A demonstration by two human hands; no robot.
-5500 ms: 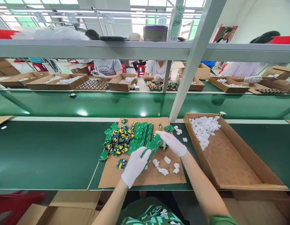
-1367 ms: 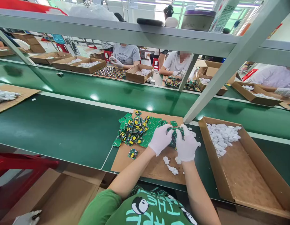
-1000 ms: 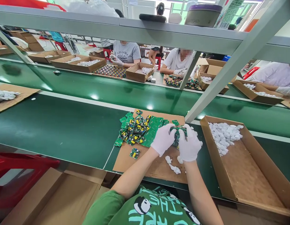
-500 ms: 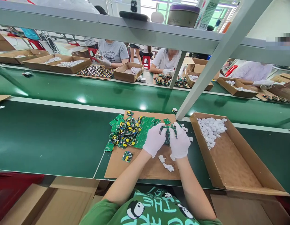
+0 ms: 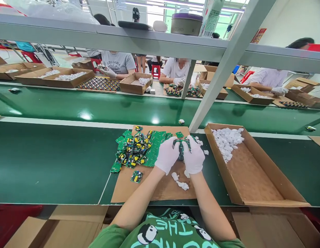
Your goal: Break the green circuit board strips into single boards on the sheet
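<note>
Both my hands wear white gloves and meet over the right part of a cardboard sheet (image 5: 123,187). My left hand (image 5: 167,155) and my right hand (image 5: 194,155) grip a green circuit board (image 5: 181,141) between them, fingers closed on its two sides. Green panels (image 5: 155,150) lie flat just left of my left hand. Further left is a heap of boards (image 5: 135,146) with yellow and black parts. One single board (image 5: 136,176) lies below the heap. Crumpled white pieces (image 5: 181,184) rest on the cardboard below my hands.
A cardboard tray (image 5: 258,172) with white pieces (image 5: 227,139) stands at the right. A slanted metal post (image 5: 214,89) and a shelf beam (image 5: 110,38) cross ahead. Beyond the green belt (image 5: 110,108), several people work beside boxes and boards.
The view has shifted slightly, so the bench and trays appear a little further left. A small item on the belt ahead has moved left. Both hands still hold the board.
</note>
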